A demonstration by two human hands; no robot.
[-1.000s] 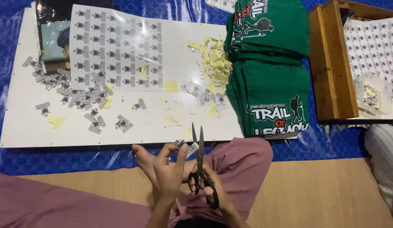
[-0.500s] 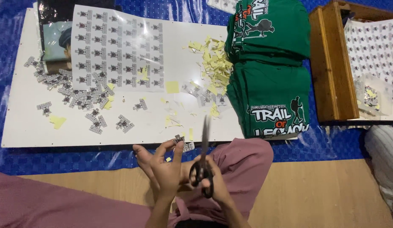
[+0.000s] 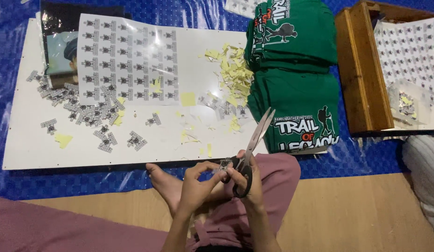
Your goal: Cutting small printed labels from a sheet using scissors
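Far left on the white board (image 3: pixel 21 140): a scatter of small cut-out printed labels (image 3: pixel 86 112), with a few yellow paper scraps (image 3: pixel 63 139) among them. Just beyond, a dark photo print (image 3: pixel 60 51) partly tucked under a large uncut sheet of printed labels (image 3: pixel 128 58), lying flat on the board's far half. Further right on the board, a heap of yellow backing offcuts (image 3: pixel 233 74) near the board's right edge.

Near centre, over a bare foot (image 3: pixel 165 182) and a pink-clad leg (image 3: pixel 273 186): left hand (image 3: pixel 196 186) with fingertips pinching a small printed label piece (image 3: pixel 222 165), other fingers curled loosely. Touching it on the right, right hand (image 3: pixel 247 182) closed through the black handles of the scissors (image 3: pixel 252 149), blades nearly together and pointing far-right, up over the board's near edge. Label piece held right at the base of the blades.

Right of the board, two stacks of folded green shirts (image 3: pixel 296 93) with white print, resting on the blue tarp (image 3: pixel 133 177). Far right, a wooden tray (image 3: pixel 354 79) holding more label sheets (image 3: pixel 410 51). Wooden floor (image 3: pixel 357 214) along the near edge.
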